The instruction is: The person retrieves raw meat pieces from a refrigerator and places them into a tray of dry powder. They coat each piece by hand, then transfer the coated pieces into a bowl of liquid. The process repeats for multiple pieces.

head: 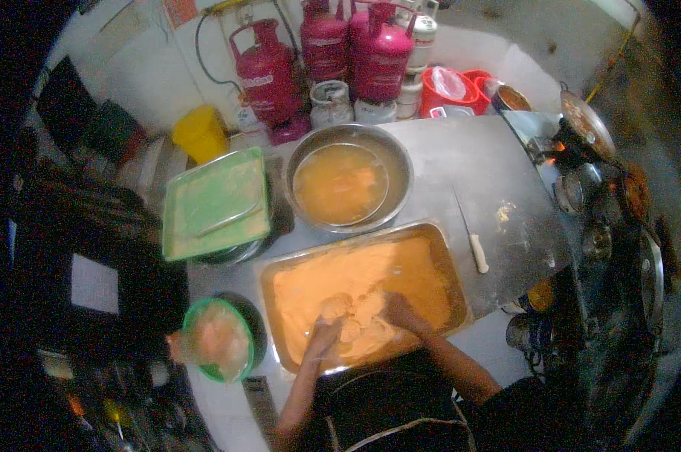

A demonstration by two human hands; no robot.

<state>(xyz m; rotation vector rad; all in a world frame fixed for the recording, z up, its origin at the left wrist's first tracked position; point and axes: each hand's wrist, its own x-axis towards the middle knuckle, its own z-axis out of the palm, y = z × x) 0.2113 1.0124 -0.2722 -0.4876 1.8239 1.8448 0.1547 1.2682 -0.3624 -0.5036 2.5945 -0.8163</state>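
Observation:
A rectangular metal tray holding an orange powdery coating lies before me, with several coated lumps near its front middle. My left hand is low over the powder, its fingers at the lumps on the left. Over on the right side of the lumps, my right hand has its fingers bent down at the powder. Blur hides whether either hand grips a piece. Behind the tray stands a round metal basin with an orange-brown liquid in a round vessel. Left of the tray, a green-rimmed basket holds pale pieces, apparently raw meat.
A knife with a pale handle lies right of the tray. A green tray sits at the back left. Gas cylinders and red buckets stand behind the metal table. Pans and a burner flame are at the right.

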